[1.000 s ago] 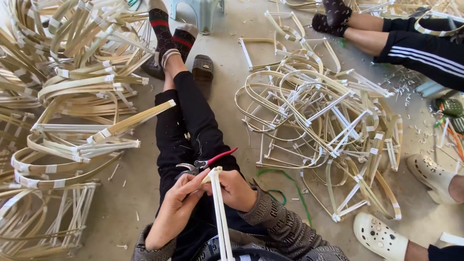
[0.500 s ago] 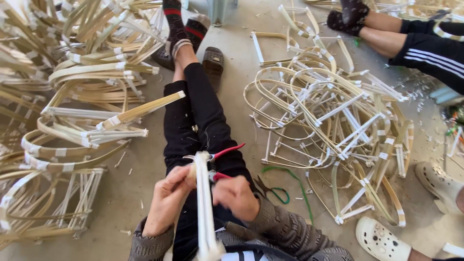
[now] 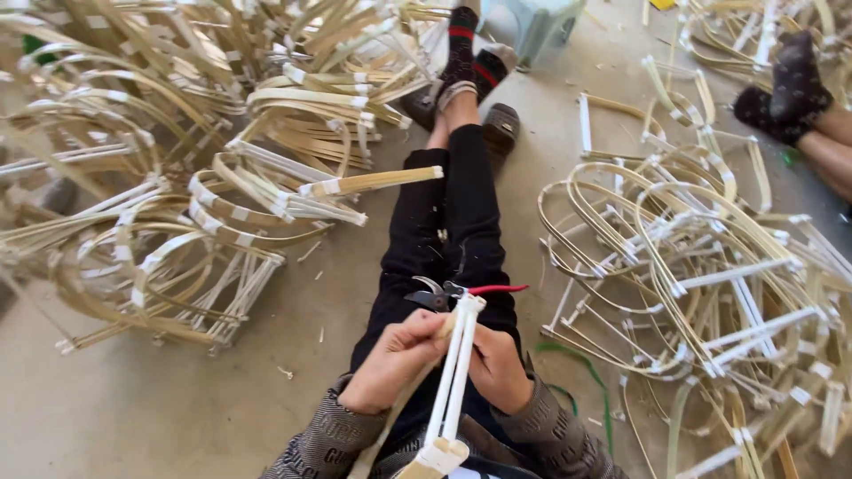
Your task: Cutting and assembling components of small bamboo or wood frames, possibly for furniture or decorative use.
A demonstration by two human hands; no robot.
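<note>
Both hands sit close together over my lap, and I have them clamped on the same piece: my left hand (image 3: pixel 397 359) wraps the bundle of bamboo strips (image 3: pixel 454 372) from the left side, and my right hand (image 3: pixel 499 365) closes on it from the right, partly hidden behind the strips. From where I watch, the bundle's long axis runs almost straight near-to-far, its taped near end low at the bottom edge of the view and its far tip rising just past my knuckles. That far tip lies touching or just short of the pruning shears (image 3: pixel 448 293), which rest on my thighs with their red handle pointing right; I cannot tell if tip and blades actually meet. My right hand looks slightly nearer the shears' handle, my left nearer the blades. Farther out, my legs in black trousers (image 3: pixel 444 213) stretch away toward a sandal (image 3: pixel 501 129). A heap of bent bamboo frames (image 3: pixel 222 160) fills the left, a looser heap of hoops (image 3: pixel 710 266) the right.
</note>
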